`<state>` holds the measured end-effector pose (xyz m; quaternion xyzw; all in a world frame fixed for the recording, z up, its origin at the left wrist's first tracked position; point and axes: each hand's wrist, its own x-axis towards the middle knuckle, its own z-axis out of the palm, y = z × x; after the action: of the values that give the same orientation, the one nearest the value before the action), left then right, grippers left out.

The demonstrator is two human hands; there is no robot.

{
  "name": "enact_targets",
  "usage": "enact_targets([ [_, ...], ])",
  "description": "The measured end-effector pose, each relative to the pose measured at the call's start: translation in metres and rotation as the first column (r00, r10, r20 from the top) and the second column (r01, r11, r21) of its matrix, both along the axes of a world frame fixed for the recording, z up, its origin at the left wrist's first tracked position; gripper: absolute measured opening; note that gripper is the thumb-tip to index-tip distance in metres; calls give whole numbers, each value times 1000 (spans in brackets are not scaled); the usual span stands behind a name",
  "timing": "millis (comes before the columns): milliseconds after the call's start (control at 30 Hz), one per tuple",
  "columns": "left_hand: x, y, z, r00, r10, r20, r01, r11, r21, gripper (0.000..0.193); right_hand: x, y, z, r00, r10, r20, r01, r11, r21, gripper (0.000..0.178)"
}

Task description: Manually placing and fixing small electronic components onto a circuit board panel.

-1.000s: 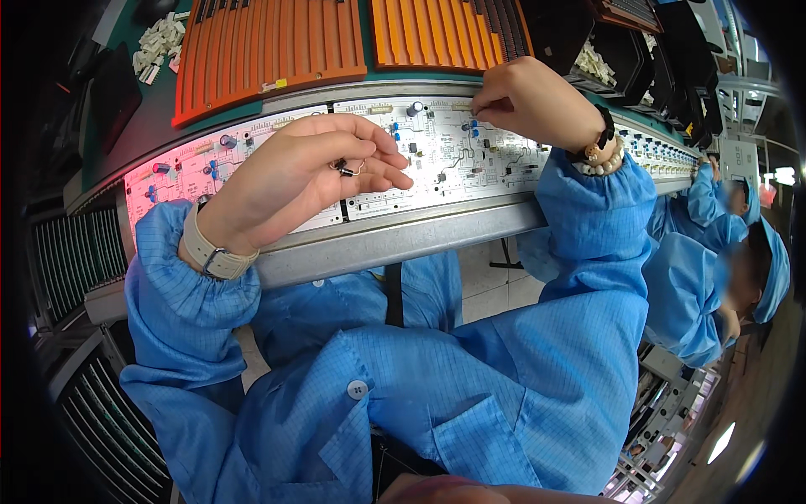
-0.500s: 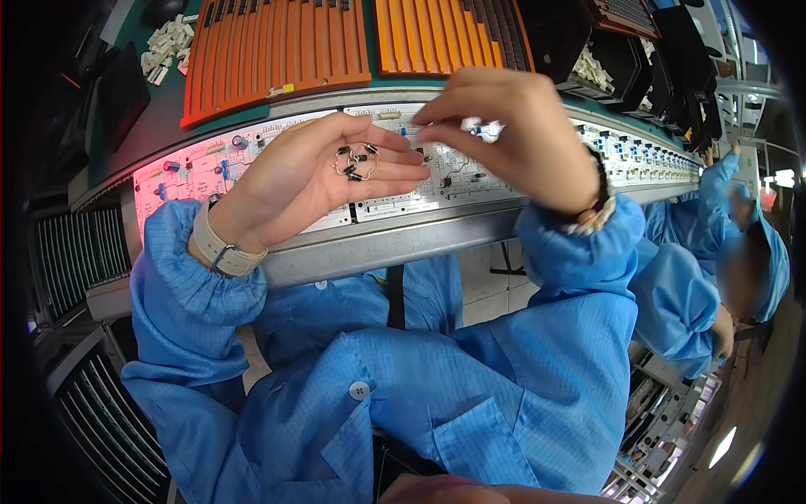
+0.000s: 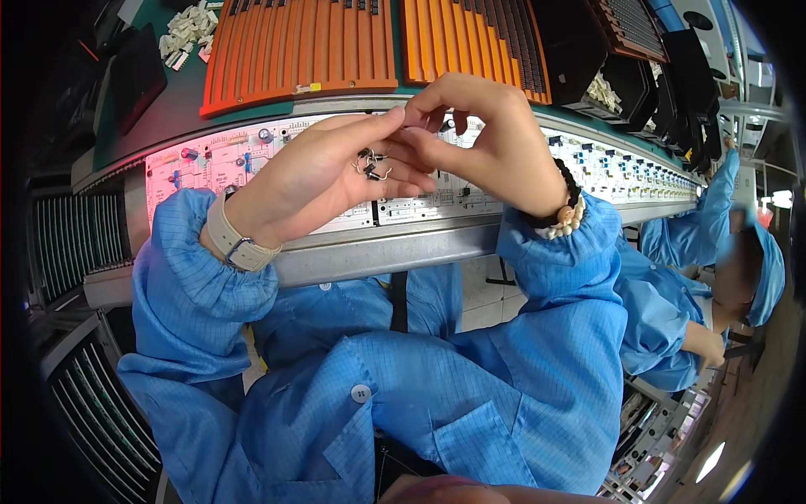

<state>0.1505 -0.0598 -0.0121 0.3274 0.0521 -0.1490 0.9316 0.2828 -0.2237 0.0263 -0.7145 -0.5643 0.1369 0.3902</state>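
Observation:
My left hand (image 3: 315, 172) is cupped palm up over the row of white circuit boards (image 3: 337, 220). Several small black diodes (image 3: 371, 172) with bent wire leads rest in its palm and on its fingers. My right hand (image 3: 495, 139) comes in from the right, thumb and fingers pinched together at the left hand's thumb and fingertips. Whatever lies in that pinch is too small and hidden to make out. Parts of the boards under both hands are covered.
Orange slotted racks (image 3: 294, 50) holding black parts stand behind the boards. White connector pieces (image 3: 186, 32) are heaped at the far left. A metal rail (image 3: 386, 248) edges the line in front. Black bins (image 3: 604, 80) and a co-worker in blue (image 3: 663, 311) are at the right.
My right hand has moved left and down, off the boards to my left hand's fingertips. The left hand's fingers have curled more, and the diodes have shifted in the palm.

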Motion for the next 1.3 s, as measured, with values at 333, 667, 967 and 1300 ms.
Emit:
enact_targets([
  [333,0,-3,1,999,-25,-35,31,984,174,40,8,-5,-2,992,-45,-117,39,998,-49,19],
  [667,0,-3,0,998,-59,10,55,970,236,42,7,-6,2,968,-38,-249,3,990,-139,17],
  [967,-2,-2,1,996,-88,-18,90,974,208,38,11,-8,5,964,20,-267,-63,986,-154,18],
  [1300,-3,-3,10,989,-144,38,132,968,212,38,27,-9,-3,919,284,-272,-243,954,177,19],
])
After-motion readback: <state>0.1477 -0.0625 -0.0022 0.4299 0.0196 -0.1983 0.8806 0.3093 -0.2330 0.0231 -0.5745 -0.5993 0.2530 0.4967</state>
